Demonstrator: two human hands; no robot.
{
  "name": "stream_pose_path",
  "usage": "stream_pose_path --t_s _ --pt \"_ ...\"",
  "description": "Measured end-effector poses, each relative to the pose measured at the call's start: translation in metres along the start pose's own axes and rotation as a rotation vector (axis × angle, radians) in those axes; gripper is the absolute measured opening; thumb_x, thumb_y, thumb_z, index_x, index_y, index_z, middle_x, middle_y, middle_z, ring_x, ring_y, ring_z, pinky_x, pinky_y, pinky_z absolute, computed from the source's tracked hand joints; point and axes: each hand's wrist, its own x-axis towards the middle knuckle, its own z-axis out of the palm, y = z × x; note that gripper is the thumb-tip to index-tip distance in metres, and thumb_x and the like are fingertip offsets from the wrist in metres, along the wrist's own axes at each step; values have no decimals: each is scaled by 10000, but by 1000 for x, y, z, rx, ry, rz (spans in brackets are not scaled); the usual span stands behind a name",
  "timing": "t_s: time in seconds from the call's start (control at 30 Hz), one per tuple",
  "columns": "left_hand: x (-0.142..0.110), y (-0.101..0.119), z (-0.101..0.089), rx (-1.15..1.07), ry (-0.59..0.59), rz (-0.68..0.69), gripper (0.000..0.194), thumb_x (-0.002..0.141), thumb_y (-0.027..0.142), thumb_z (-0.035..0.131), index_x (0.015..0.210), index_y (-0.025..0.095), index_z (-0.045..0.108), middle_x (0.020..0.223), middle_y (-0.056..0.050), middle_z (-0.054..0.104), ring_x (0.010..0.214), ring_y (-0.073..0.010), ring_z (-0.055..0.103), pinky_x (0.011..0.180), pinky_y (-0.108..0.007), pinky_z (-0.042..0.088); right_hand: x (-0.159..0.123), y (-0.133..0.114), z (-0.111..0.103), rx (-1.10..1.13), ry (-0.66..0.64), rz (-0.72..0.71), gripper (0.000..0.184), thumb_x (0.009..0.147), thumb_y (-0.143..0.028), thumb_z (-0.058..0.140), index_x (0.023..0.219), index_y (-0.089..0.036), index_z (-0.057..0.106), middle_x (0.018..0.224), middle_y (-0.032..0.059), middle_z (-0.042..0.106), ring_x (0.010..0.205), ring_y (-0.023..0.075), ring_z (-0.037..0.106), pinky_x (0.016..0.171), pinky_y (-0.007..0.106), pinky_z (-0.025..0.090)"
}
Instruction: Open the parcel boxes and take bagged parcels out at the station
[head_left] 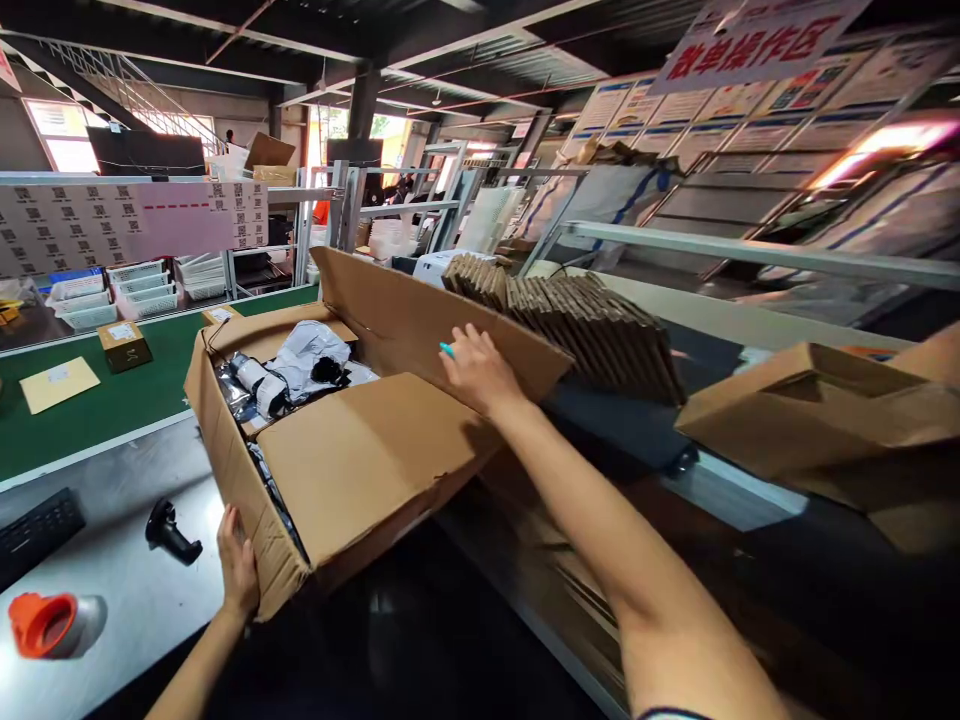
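Note:
A large open cardboard box [375, 460] spans the middle of the view, tilted, with its flaps spread. Inside, at its far left part, lie white and silvery plastic-wrapped packages [311, 355]; a broad flap covers the nearer part. My left hand [238, 565] is closed on the box's left side near the front corner, fingers on the outer face. At the right, my right hand [480, 370] is closed at the long raised flap [397, 295]. A small teal thing shows at its fingertips, too small to name.
On the metal table lie a black handheld scanner [172, 532], a keyboard [37, 535] and an orange tape ring [43, 625]. A green conveyor [172, 390] carries a small box [124, 346] and an envelope [60, 384]. Folded cardboard [585, 320] and another box [810, 420] are rightward.

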Motion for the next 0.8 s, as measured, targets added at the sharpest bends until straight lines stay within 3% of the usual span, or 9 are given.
stream_pose_path --t_s 0.07,0.13,0.2,0.27,0.4,0.5,0.57,0.63,0.8 --pt "5 2 -11 34 19 96 590 998 482 387 1493 173 474 1548 -211 509 1458 -405 482 1224 -628 403 11 40 -2 -30 -40 -25 474 1015 -272 401 1304 -5 666 1502 274 565 1501 393 438 1230 636 361" --pt "22 16 -27 83 2 185 510 977 472 434 1388 199 562 1420 -179 620 1348 -389 577 1159 -632 458 14 58 0 -43 -67 -60 488 1006 -263 407 1334 2 652 1486 272 581 1491 386 451 1238 632 347" --pt "56 47 -44 137 -58 248 394 970 449 473 1272 243 622 1269 -131 698 1244 -348 634 1116 -582 495 12 57 3 -42 -86 -81 488 1012 -263 401 1342 -5 651 1467 261 602 1483 367 461 1264 621 301" --pt "104 94 -52 199 -132 283 322 988 431 453 1161 254 658 1171 -109 722 1171 -315 653 1091 -526 505 13 47 6 -30 -115 -90 458 1016 -260 405 1317 -40 670 1427 241 639 1464 345 479 1280 612 257" --pt "204 195 -28 569 -611 258 405 970 479 428 1052 214 722 1135 -149 747 1160 -312 656 1094 -466 478 21 36 4 44 -128 -67 391 1010 -260 417 1218 -77 692 1325 231 693 1354 317 567 1270 574 261" --pt "243 244 -1 718 -771 132 451 951 513 452 813 167 706 965 -189 759 961 -327 698 941 -458 523 23 44 -10 159 -126 22 366 1031 -294 380 1114 -103 681 1167 214 736 1139 279 666 1171 471 388" --pt "253 262 5 700 -850 63 553 994 561 355 820 164 698 895 -157 763 856 -285 703 837 -396 532 19 50 -25 231 -120 108 369 1053 -341 354 1065 -136 661 1047 186 747 1010 271 685 997 397 478" --pt "259 269 1 643 -874 54 631 1018 604 275 889 158 703 893 -131 768 829 -253 702 782 -344 521 14 50 -43 290 -110 190 367 1065 -372 358 1042 -153 651 1001 169 744 963 276 683 857 354 479" --pt "262 266 -18 830 -753 50 461 965 528 565 826 110 702 1035 -203 765 1023 -312 704 905 -379 514 0 13 -104 340 -318 355 353 1060 -239 369 952 -87 668 1050 210 731 1008 297 665 867 374 476"
